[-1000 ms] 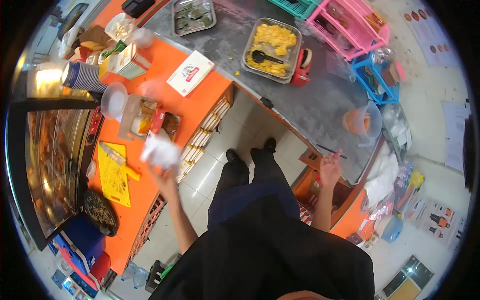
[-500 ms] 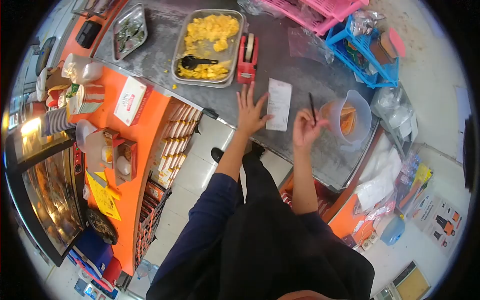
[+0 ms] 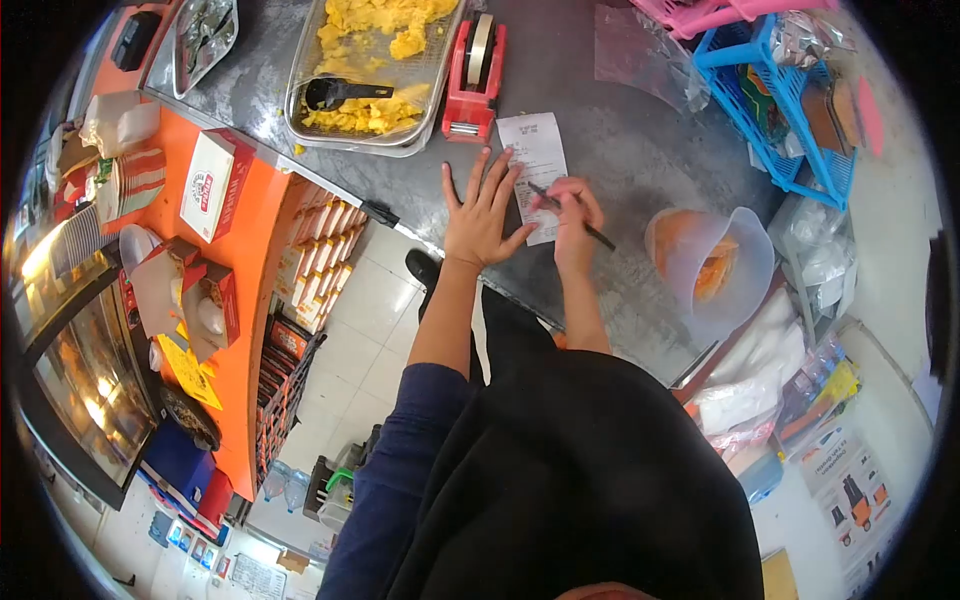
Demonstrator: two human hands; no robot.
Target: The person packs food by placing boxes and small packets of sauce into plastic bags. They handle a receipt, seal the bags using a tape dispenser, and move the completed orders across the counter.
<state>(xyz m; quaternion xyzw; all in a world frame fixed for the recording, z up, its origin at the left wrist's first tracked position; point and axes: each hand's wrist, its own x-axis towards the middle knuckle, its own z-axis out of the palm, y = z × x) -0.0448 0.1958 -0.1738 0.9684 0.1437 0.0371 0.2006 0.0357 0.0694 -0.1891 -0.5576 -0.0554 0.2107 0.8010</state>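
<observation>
Your left hand point(image 3: 478, 228) is lying flat over the edge of a white printed paper slip point(image 3: 540, 150) on the grey counter point(image 3: 630, 165); your right hand point(image 3: 576, 222) is gripping a slim black pen point(image 3: 602, 238) over it. Red tape dispenser point(image 3: 468, 108) standing beyond.

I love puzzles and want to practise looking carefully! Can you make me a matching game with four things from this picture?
Things:
1. tape dispenser
2. receipt
3. pen
4. black spoon

Clues:
A. white and lying flat
B. in a tray with yellow food
C. mostly red
D. held in the right hand

Right pairs: 1-C, 2-A, 3-D, 4-B
</observation>
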